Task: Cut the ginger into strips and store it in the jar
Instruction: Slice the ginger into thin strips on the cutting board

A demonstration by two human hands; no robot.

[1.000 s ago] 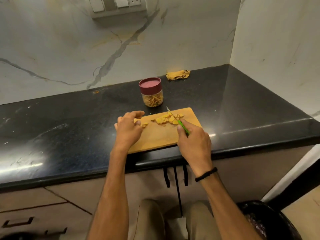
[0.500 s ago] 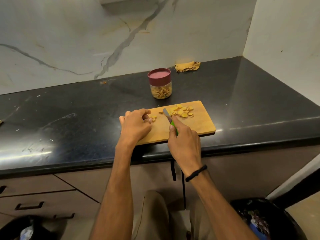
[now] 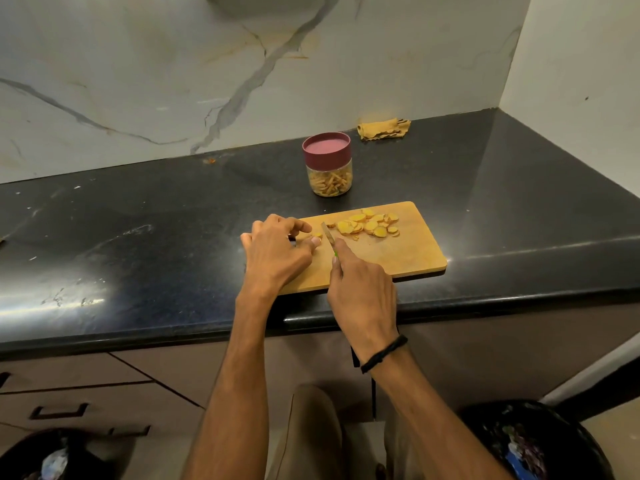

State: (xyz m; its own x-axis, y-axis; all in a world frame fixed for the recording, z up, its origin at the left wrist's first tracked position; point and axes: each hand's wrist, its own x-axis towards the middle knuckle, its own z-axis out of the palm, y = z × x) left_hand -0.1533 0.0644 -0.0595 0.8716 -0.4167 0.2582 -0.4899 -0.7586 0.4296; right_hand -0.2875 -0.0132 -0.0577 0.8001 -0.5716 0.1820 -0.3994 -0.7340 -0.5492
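A wooden cutting board [image 3: 398, 252] lies at the front edge of the black counter. A heap of yellow ginger slices [image 3: 369, 225] sits on its far part. My left hand [image 3: 277, 251] pinches a small ginger piece [image 3: 317, 235] against the board's left end. My right hand [image 3: 360, 292] grips a green-handled knife [image 3: 327, 233], its blade just right of that piece. Behind the board stands a clear jar [image 3: 328, 164] with a maroon lid on, holding ginger strips.
A crumpled yellow cloth [image 3: 382, 128] lies by the marble back wall. A side wall closes the counter [image 3: 138, 237] on the right. Drawers with dark handles sit below the counter. A black bin [image 3: 530, 441] stands at the lower right, another at the lower left.
The knife has moved left, away from the slice heap, and now sits beside the small piece under my left fingers. The camera view has shifted slightly.
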